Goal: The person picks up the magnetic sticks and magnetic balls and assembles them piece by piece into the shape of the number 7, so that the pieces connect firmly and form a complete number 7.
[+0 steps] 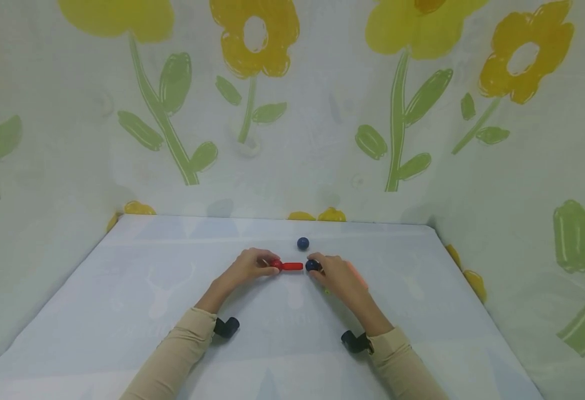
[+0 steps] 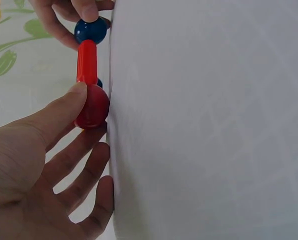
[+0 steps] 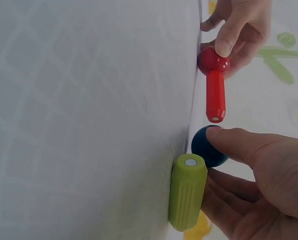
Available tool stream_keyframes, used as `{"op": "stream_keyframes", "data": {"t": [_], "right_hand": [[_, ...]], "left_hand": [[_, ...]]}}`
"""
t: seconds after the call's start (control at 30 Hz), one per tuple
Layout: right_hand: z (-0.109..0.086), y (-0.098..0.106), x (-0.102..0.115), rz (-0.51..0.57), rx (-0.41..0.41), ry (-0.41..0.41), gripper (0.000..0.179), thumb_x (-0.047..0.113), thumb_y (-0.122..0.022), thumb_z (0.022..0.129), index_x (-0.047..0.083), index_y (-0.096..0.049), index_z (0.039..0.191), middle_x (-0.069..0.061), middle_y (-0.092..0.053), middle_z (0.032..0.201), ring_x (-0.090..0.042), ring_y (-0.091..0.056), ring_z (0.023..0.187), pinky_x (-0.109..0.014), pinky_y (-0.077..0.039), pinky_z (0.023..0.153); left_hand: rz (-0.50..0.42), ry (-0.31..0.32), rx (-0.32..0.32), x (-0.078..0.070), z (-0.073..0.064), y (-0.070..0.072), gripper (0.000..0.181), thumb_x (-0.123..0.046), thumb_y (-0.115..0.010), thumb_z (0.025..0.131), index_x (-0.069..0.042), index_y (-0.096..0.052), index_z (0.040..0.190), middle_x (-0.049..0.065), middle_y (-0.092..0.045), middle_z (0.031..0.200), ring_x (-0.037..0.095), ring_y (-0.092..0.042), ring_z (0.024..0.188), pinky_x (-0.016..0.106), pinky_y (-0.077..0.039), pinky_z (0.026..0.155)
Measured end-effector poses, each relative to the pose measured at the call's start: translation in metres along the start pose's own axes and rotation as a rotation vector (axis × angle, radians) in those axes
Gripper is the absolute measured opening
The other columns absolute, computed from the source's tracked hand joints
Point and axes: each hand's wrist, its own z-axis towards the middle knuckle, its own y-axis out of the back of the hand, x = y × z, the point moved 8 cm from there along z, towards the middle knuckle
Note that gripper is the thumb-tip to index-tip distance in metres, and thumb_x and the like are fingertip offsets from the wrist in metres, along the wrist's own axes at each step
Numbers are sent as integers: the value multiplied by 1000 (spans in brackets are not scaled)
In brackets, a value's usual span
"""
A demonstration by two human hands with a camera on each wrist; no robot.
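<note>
Table (image 1: pixel 282 350): white
Left fingers (image 2: pixel 64 111): pinching red ball (image 2: pixel 96 107) that touches red stick (image 2: pixel 87 60)
Right fingers (image 3: pixel 238 143): pinching blue ball (image 3: pixel 204 148) near stick

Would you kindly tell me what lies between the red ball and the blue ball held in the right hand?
The red rod lies there, touching the red ball, with a narrow bare gap before the blue ball; the head view shows this.
</note>
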Motion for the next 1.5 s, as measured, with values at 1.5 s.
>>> {"op": "stream_keyframes", "data": {"t": [1.5], "right_hand": [[0, -1, 7, -113, 21, 25, 40, 25, -71, 91, 19, -61, 129, -6, -70, 113, -23, -64, 104, -40, -54, 95]], "left_hand": [[23, -15, 7, -2, 0, 0, 33, -26, -75, 86, -17, -71, 118, -1, -73, 107, 14, -61, 90, 28, -53, 81]]}}
